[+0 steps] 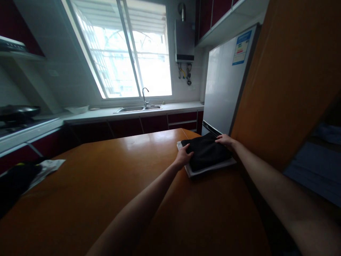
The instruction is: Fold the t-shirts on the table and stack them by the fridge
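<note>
A folded black cloth (209, 151), perhaps a garment, lies flat on a white folded piece (190, 173) whose material I cannot make out. Both rest at the right side of the wooden table (119, 170). My left hand (183, 156) grips the left edge of the black cloth, thumb on top and the other fingers partly hidden. At the far right corner, my right hand (225, 139) holds the same cloth, its fingertips over the edge.
A dark bundle (20, 181) with a white piece (50, 169) sits at the table's left edge. Beyond are a sink (130, 109) with a faucet (145, 96) and a wok (20, 111) on the stove. A refrigerator (225, 81) and wooden panel (287, 78) stand close on the right.
</note>
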Available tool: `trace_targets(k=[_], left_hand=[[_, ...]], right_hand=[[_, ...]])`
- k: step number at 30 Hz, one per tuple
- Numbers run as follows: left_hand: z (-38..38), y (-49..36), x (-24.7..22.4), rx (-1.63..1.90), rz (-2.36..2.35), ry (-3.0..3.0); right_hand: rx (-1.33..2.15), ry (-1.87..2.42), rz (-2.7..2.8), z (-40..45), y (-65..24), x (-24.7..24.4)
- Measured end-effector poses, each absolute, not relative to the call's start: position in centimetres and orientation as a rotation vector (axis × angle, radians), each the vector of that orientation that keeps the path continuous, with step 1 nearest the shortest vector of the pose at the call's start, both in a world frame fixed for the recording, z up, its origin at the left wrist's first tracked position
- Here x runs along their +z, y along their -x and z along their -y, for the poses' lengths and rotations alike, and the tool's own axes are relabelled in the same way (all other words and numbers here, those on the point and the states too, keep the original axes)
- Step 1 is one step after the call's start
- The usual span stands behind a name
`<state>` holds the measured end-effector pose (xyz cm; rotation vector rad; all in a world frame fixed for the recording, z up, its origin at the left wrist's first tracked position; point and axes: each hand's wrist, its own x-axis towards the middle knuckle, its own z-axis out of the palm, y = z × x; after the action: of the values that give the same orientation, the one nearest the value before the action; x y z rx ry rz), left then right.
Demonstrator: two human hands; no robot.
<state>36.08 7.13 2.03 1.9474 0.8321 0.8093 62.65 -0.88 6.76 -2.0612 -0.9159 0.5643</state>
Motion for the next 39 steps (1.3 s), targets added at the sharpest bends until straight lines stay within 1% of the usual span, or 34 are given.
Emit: trace_targets(k=[3,5,7,10,12,16,19,21,24,27,30,33,35,37,39], left_hand=[[-6.5,-35.8,3.4,0.716,-1.001,-2.157],[-5.8,-35.9,4.5,0.683,-1.149,-2.338],[-5.3,-36.3,5.3,0.681,-1.194,-2.505],[-4.9,-37.2,5.7,0.638,-1.102,-2.662],[-4.8,-37.8,5.3,0.542,-1.097,-2.673],[-5.2,-38.4,3.4,0.379,-1.135,-2.601],[-5.5,-38.4,2.8,0.424,-1.104,-2.551],[-5.3,-38.3,3.0,0.486,-1.063,-2.534],[-4.1,-37.9,3.7,0.576,-0.992,-2.552],[-2.1,-37.5,3.7,0.582,-0.897,-2.566],[-0.4,-37.4,2.9,0.529,-0.85,-2.554],[0.3,-37.4,2.3,0.49,-0.873,-2.583],[0.3,-37.2,2.6,0.476,-0.875,-2.608],[0.1,-36.5,3.5,0.491,-0.868,-2.614],[-0.4,-34.9,4.7,0.55,-0.882,-2.606]], right_hand=[[0.456,2.141,0.958,0.7,-62.8,5.8],[0.341,2.197,0.972,0.4,-62.5,5.4],[0.2,2.224,0.99,0.0,-61.6,5.2],[-0.073,2.183,1.269,-1.0,-59.9,4.8],[-0.151,2.197,1.503,-1.7,-58.9,4.3],[0.062,2.38,1.588,-2.7,-58.3,2.7],[0.119,2.402,1.592,-2.8,-58.6,2.2],[0.139,2.397,1.598,-2.5,-58.9,2.8],[0.092,2.354,1.567,-1.1,-59.4,4.3],[0.014,2.337,1.49,1.3,-59.5,4.9],[0.015,2.374,1.435,3.8,-59.0,3.8],[0.119,2.416,1.438,5.4,-58.1,2.5],[0.145,2.411,1.431,5.9,-57.4,2.6],[0.044,2.361,1.379,6.2,-56.5,3.9],[-0.131,2.258,1.311,6.2,-55.1,6.1]])
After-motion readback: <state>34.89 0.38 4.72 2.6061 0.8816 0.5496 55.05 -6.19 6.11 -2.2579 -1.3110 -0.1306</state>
